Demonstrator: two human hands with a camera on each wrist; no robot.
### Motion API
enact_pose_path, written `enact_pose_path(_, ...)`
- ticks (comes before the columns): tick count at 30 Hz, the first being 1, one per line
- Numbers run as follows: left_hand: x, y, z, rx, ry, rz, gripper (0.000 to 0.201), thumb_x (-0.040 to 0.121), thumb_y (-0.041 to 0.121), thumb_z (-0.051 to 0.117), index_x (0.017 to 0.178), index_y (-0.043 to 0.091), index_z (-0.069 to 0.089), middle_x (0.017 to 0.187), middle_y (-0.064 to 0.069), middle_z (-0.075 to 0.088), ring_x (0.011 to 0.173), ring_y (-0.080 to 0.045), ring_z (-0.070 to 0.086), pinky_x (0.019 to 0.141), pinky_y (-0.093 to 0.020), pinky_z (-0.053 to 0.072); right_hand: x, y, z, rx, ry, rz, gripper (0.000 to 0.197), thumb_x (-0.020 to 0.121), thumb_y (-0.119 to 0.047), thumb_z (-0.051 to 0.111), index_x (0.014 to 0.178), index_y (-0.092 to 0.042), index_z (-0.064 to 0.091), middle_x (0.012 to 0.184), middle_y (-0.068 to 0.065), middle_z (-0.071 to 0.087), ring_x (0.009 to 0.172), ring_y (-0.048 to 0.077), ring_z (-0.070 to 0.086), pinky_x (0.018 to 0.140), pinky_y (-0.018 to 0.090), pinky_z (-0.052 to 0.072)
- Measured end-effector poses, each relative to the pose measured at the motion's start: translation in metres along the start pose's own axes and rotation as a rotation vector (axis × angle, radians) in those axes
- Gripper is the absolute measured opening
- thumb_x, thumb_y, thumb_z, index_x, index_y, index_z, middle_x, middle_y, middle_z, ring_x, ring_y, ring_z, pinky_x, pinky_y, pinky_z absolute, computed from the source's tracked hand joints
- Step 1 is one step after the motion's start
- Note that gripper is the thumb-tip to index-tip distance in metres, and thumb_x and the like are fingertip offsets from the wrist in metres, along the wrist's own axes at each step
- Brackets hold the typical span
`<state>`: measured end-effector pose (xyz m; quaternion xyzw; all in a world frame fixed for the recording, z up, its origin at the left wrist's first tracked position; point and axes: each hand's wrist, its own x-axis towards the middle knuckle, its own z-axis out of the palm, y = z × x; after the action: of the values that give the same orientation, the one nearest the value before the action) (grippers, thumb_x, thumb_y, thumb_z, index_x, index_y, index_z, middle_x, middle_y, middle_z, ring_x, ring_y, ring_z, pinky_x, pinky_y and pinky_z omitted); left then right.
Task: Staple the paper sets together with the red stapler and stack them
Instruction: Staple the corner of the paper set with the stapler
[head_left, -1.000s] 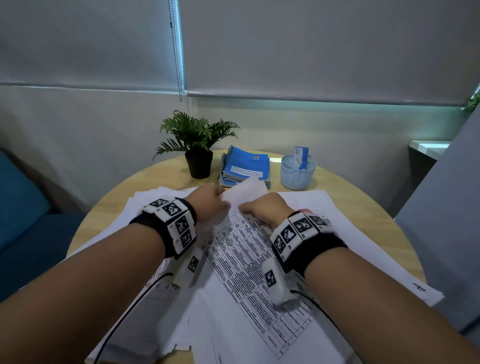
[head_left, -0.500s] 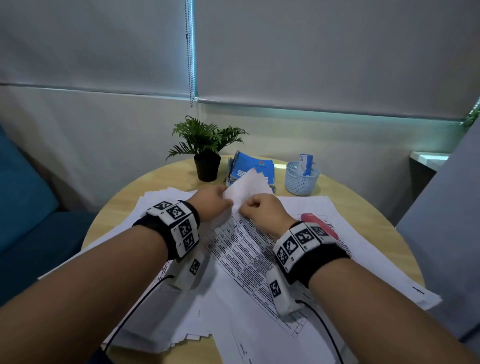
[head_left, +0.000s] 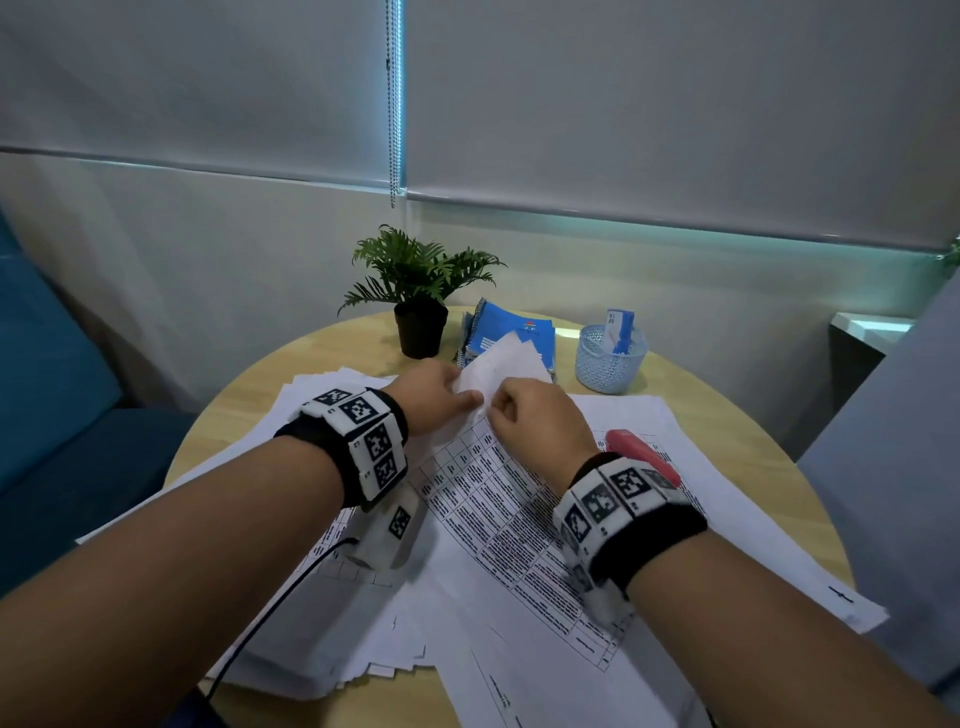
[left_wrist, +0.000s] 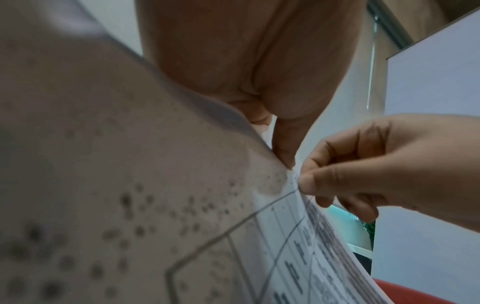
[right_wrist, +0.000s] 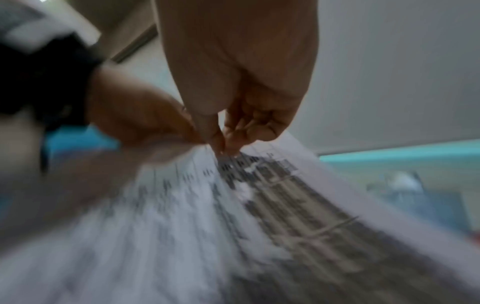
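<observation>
Both hands, left (head_left: 434, 395) and right (head_left: 535, 421), pinch the far corner of the sheets (head_left: 498, 499) at mid-table, apparently squaring a set. The stapler (head_left: 641, 454) lies untouched toward the right edge. Next, I judge, the right hand must release and fetch it.

Head view looks down; both wrist views, close, share the pinched paper (left_wrist: 306, 236).

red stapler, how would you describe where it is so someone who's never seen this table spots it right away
Start at the round wooden table, covered with loose printed sheets. Look just beyond the right hand's wristband: the red stapler lies there on the printed sheets, untouched. It is the only red thing on the table; the basket and notebooks behind it are blue.
</observation>
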<state>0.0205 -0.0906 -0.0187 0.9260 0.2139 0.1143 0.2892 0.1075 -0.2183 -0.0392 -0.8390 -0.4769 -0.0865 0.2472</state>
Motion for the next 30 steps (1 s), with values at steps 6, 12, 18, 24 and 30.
enact_pose_path(6, 0.002, 0.003, 0.001, 0.021, 0.007, 0.006, 0.031, 0.092, 0.031, 0.056, 0.103, 0.004, 0.064, 0.090, -0.008, 0.063, 0.084, -0.020, 0.056, 0.071, -0.026, 0.039, 0.013, -0.007, -0.007, 0.119, -0.034, 0.111, 0.007, 0.081, -0.013, 0.064, 0.080, -0.008, 0.070, 0.083, 0.007, 0.068, 0.076, 0.017, 0.057, 0.067, 0.022, 0.043)
enact_pose_path(12, 0.001, 0.006, -0.002, -0.008, 0.028, 0.009, 0.028, 0.093, 0.031, 0.055, 0.103, 0.006, 0.063, 0.083, -0.002, 0.057, 0.081, -0.017, 0.052, 0.071, -0.024, 0.037, 0.013, -0.008, -0.005, 0.328, -0.049, 0.240, 0.011, 0.078, -0.014, 0.064, 0.068, -0.010, 0.061, 0.064, 0.004, 0.061, 0.067, 0.020, 0.059, 0.069, 0.030, 0.054)
enact_pose_path(18, 0.000, 0.010, 0.005, 0.046, 0.024, 0.062, 0.020, 0.090, 0.028, 0.058, 0.083, 0.009, 0.056, 0.069, 0.000, 0.049, 0.071, -0.017, 0.045, 0.054, -0.025, 0.030, 0.026, -0.008, -0.012, 0.571, -0.392, 0.577, 0.028, 0.086, -0.025, 0.058, 0.063, -0.011, 0.052, 0.051, 0.007, 0.052, 0.044, 0.017, 0.042, 0.046, 0.025, 0.034)
enact_pose_path(24, -0.002, 0.014, 0.005, 0.129, -0.008, 0.096, 0.022, 0.092, 0.025, 0.055, 0.083, 0.005, 0.057, 0.073, -0.006, 0.054, 0.074, -0.020, 0.046, 0.057, -0.026, 0.030, 0.021, -0.001, -0.019, 0.461, -0.340, 0.469, 0.022, 0.081, -0.020, 0.064, 0.066, -0.005, 0.063, 0.057, 0.004, 0.055, 0.045, 0.013, 0.045, 0.045, 0.019, 0.035)
enact_pose_path(30, -0.001, 0.015, -0.007, 0.048, -0.006, 0.005, 0.020, 0.093, 0.030, 0.054, 0.088, 0.012, 0.058, 0.070, 0.001, 0.050, 0.073, -0.016, 0.048, 0.066, -0.024, 0.033, 0.000, 0.002, -0.004, 0.461, -0.051, 0.144, 0.014, 0.082, -0.009, 0.062, 0.071, -0.014, 0.054, 0.061, -0.001, 0.050, 0.054, 0.009, 0.043, 0.052, 0.018, 0.037)
